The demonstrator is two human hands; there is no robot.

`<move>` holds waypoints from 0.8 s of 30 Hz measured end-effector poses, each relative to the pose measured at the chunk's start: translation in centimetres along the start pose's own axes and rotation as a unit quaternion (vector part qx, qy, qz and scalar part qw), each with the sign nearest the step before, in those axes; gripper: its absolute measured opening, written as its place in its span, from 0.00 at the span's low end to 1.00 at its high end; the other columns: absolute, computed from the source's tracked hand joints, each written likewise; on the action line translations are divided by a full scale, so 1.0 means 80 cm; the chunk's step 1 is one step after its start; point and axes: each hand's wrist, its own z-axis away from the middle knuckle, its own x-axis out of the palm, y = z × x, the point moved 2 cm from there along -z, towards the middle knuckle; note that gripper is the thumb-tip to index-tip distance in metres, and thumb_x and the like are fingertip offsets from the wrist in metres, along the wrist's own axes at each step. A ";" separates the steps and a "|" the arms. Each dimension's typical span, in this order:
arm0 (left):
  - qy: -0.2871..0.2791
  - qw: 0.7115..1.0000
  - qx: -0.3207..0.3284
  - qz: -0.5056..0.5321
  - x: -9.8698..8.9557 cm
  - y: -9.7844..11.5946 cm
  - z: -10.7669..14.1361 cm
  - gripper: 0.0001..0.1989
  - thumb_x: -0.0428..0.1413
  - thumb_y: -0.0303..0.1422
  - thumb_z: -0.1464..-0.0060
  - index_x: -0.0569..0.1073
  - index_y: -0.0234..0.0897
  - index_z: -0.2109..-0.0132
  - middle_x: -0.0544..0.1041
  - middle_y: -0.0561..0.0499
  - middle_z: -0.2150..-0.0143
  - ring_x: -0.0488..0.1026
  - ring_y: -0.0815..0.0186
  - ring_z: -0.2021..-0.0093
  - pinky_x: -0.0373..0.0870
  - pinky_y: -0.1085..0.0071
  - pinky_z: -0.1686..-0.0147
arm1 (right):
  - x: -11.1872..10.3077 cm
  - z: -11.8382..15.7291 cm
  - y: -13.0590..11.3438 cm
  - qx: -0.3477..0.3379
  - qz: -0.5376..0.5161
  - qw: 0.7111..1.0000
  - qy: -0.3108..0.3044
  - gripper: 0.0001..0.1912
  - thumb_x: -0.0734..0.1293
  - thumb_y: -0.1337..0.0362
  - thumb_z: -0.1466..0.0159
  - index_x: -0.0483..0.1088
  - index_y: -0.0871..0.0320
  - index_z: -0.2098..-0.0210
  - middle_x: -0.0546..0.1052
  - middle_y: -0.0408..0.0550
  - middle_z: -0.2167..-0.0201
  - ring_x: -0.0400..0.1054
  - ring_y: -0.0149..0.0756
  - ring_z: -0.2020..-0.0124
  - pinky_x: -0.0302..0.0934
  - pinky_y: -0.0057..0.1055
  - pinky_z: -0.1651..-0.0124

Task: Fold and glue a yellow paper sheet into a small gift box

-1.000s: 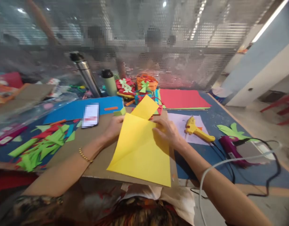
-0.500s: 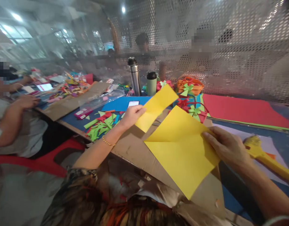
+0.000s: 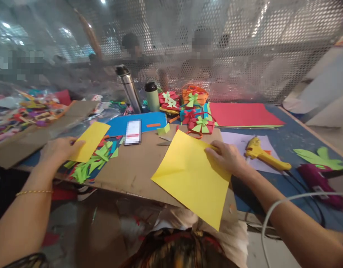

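My left hand (image 3: pixel 61 149) pinches a narrow strip of yellow paper (image 3: pixel 91 142) over a heap of green paper scraps (image 3: pixel 89 165). Between the thumb and fingers of my right hand (image 3: pixel 225 156) is the edge of a larger yellow paper sheet (image 3: pixel 192 173), which has a faint crease at its left corner. This sheet is tilted above the brown cardboard (image 3: pixel 123 171). Scissors (image 3: pixel 164 142) lie just behind it, partly covered. A phone (image 3: pixel 133 132) rests at the back edge of the cardboard.
A yellow glue gun (image 3: pixel 264 156) lies on pale paper at the right, near a purple tool (image 3: pixel 322 184) and a white cable (image 3: pixel 272 208). Small paper gift bags (image 3: pixel 197 123), a steel flask (image 3: pixel 129 87), a green bottle (image 3: pixel 152 97) and red sheets (image 3: pixel 244 114) stand or lie behind.
My left hand has carried the yellow strip leftward, away from the larger sheet, to above the scraps. My right hand keeps hold of the sheet. The view has turned to the right.
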 end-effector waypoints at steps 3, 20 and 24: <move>0.120 0.988 0.010 -0.096 0.003 0.050 0.008 0.25 0.48 0.58 0.41 0.76 0.43 0.63 0.78 0.49 0.60 0.64 0.37 0.38 0.57 0.37 0.42 | 0.006 0.006 -0.004 -0.025 0.014 0.999 -0.027 0.13 0.60 0.53 0.36 0.62 0.52 0.73 0.66 0.41 0.82 0.60 0.33 0.78 0.49 0.30 0.72; -0.201 0.904 0.378 0.024 0.141 0.361 -0.001 0.16 0.50 0.39 0.31 0.79 0.37 0.48 0.80 0.44 0.51 0.75 0.58 0.50 0.68 0.65 0.51 | 0.017 0.015 -0.021 -0.220 0.012 0.973 -0.075 0.10 0.63 0.65 0.30 0.71 0.57 0.68 0.76 0.47 0.71 0.68 0.33 0.69 0.55 0.28 0.65; -0.274 0.853 0.442 -0.043 0.161 0.390 -0.007 0.29 0.61 0.43 0.39 0.70 0.45 0.33 0.78 0.45 0.45 0.75 0.55 0.49 0.67 0.65 0.52 | 0.025 0.018 -0.026 -0.240 0.012 0.967 -0.084 0.08 0.64 0.66 0.31 0.72 0.58 0.66 0.77 0.48 0.71 0.68 0.33 0.71 0.53 0.29 0.66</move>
